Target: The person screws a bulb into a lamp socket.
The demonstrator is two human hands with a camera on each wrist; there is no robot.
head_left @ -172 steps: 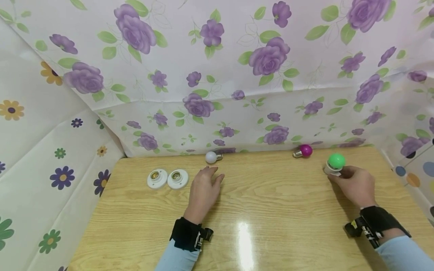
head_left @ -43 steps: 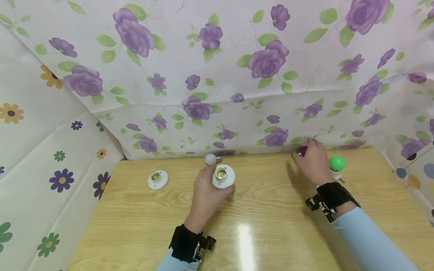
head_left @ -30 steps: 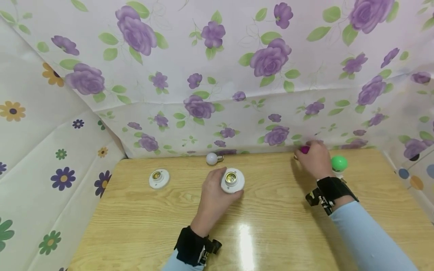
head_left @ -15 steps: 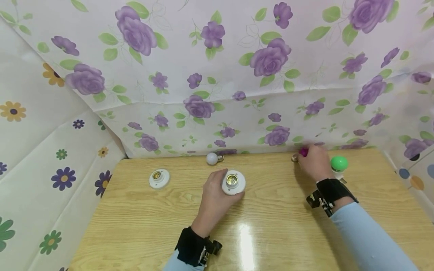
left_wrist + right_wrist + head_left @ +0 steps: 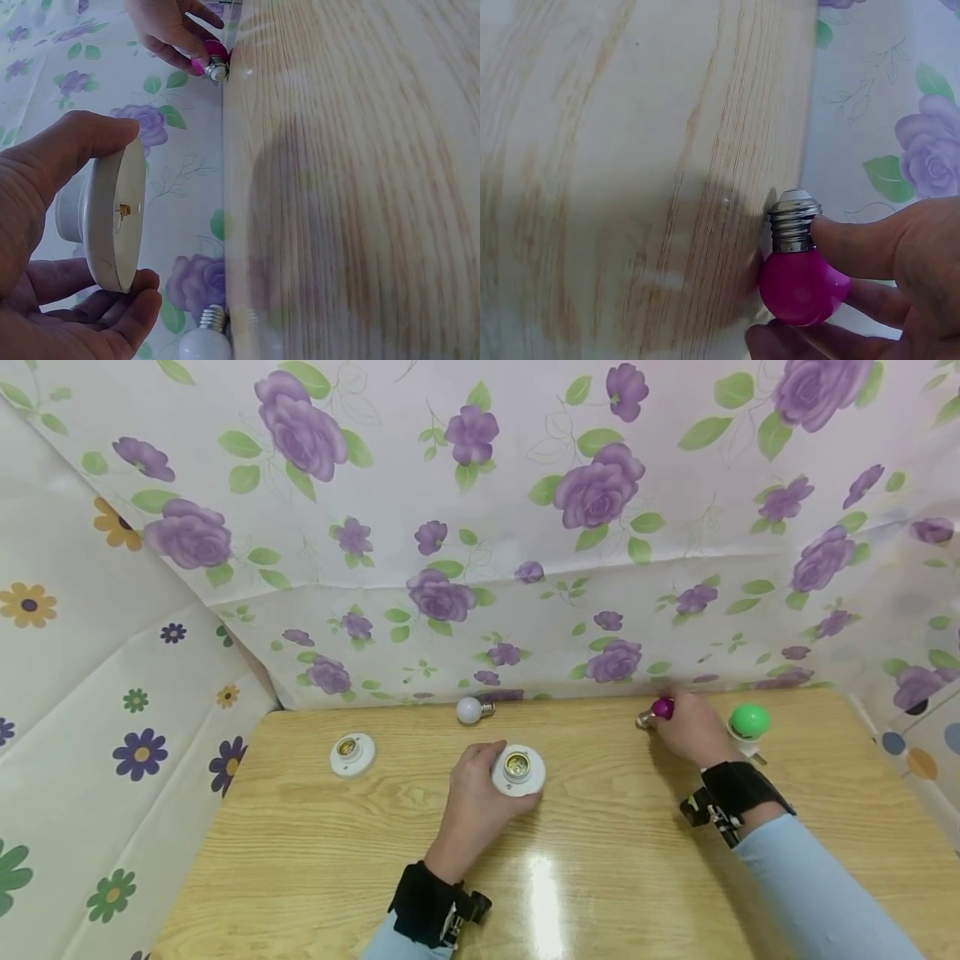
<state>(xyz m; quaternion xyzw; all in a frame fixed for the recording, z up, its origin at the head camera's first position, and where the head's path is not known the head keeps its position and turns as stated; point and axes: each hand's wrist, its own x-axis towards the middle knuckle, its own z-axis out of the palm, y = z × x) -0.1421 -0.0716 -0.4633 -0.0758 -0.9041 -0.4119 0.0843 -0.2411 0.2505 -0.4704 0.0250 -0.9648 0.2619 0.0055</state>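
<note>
Left hand (image 5: 477, 797), fingers (image 5: 139, 319) curved in a grip, right hand (image 5: 696, 728) farther forward, pinching

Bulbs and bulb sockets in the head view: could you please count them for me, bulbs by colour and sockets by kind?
White bulb: 1
Magenta bulb: 1
Green bulb: 1
Round white sockets: 2
White holder under the green bulb: 1
Total: 6

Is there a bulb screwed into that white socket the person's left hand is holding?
No, in the head view the white socket in the left hand shows its bare brass-coloured inside.
</note>
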